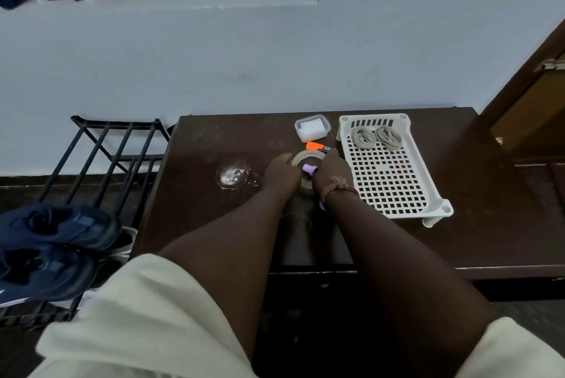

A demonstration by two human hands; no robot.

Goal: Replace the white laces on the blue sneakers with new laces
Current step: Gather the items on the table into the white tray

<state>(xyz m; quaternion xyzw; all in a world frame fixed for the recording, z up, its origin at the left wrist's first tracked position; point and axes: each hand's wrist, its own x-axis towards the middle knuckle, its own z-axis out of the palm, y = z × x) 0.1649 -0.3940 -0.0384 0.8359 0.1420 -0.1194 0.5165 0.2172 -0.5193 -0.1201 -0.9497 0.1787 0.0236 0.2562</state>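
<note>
Head view: pair of dark blue fabric sneakers (52,252) stacked on black metal rack (116,145) at near left, long axes running left to right, well apart from both hands and nearer the left; two coiled beige new laces (376,136) lying in far end of white perforated plastic tray (397,175), just right of the hands. Left hand (281,174) curled against clear tape roll (307,163) on dark brown wooden table (214,194), grasp unclear; right hand (331,174) gripping purple-capped marker (310,169) over that roll, both forearms stretched forward, orange-capped marker (318,146) just beyond.

We reach both bare forearms toward mid-frame; our left hand (282,172) and right hand (330,173) sit close together, fingers curled.
</note>
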